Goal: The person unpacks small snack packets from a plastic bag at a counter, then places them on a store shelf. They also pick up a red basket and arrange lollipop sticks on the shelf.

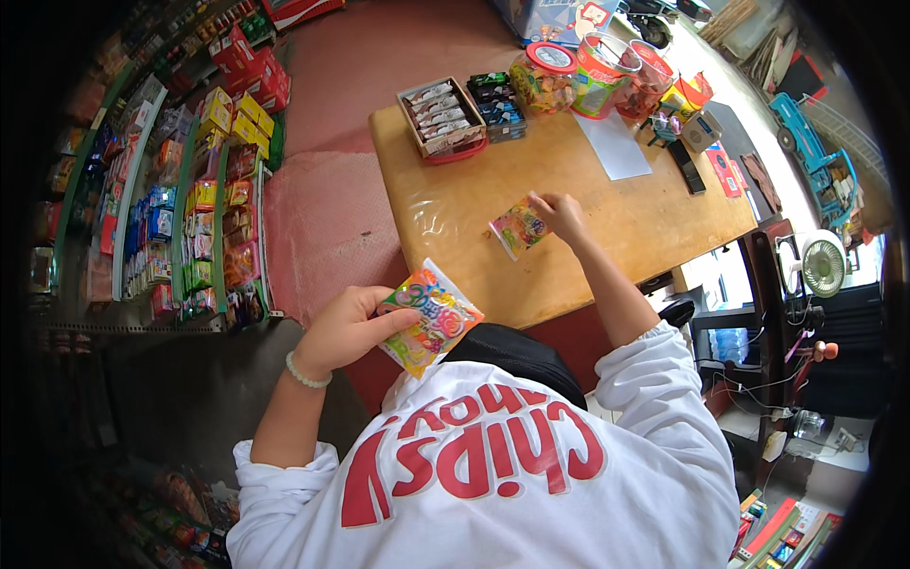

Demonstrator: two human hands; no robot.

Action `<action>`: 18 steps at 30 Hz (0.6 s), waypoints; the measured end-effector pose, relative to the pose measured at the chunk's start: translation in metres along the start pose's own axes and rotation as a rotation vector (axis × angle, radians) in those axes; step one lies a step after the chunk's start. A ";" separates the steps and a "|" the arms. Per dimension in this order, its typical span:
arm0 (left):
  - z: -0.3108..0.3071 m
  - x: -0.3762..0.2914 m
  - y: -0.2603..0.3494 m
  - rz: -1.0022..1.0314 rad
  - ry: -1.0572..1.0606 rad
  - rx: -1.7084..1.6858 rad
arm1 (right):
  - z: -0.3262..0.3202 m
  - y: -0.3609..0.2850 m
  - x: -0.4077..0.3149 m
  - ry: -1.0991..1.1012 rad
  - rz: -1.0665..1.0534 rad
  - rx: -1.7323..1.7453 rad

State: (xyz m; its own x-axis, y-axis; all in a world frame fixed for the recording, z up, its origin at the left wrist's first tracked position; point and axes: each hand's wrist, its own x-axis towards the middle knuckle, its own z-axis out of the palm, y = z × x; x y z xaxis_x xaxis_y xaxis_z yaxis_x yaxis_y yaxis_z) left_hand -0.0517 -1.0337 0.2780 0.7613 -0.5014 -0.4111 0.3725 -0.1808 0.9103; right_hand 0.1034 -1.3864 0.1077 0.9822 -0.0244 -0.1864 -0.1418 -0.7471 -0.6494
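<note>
Between the thumb and fingers of my left hand (346,323) is a colourful candy packet (437,320), held near my lap with its printed face up. A pale bead bracelet (308,373) circles that wrist. My right hand (561,215) pinches a second, similar candy packet (520,229) by its upper right corner, over the wooden table (490,284). Whether this packet touches the tabletop I cannot tell. The right fingertips partly cover its corner.
Along the table's far side stand a box of wrapped bars (439,114), a candy jar (544,78) and plastic tubs (601,75). A white paper sheet (613,146) and a black phone-like object (686,166) lie nearby. Stocked snack shelves (199,235) rise at left; a fan (823,263) is at right.
</note>
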 end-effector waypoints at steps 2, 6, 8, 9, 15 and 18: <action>0.005 0.007 0.004 0.027 -0.014 0.031 | -0.013 -0.030 -0.010 0.152 -0.176 -0.169; 0.014 0.022 0.010 0.063 -0.069 -0.051 | -0.036 -0.109 -0.054 -0.289 -0.297 0.418; 0.013 0.028 0.010 0.083 -0.118 0.008 | -0.033 -0.139 -0.094 -0.653 -0.314 0.766; 0.013 0.031 0.009 0.096 -0.151 0.027 | -0.040 -0.151 -0.107 -0.696 -0.351 0.560; -0.003 0.028 -0.003 0.116 -0.393 -0.240 | -0.065 -0.167 -0.139 -0.633 -0.297 0.686; -0.006 0.029 -0.005 0.161 -0.386 -0.197 | -0.072 -0.155 -0.135 -0.625 -0.324 0.737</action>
State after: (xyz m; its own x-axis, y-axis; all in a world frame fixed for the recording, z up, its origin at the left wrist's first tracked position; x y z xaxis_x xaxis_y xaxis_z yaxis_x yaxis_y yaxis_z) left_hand -0.0289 -1.0421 0.2611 0.5783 -0.7950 -0.1833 0.3881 0.0704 0.9189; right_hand 0.0022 -1.3147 0.2865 0.7767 0.6151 -0.1356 -0.1284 -0.0562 -0.9901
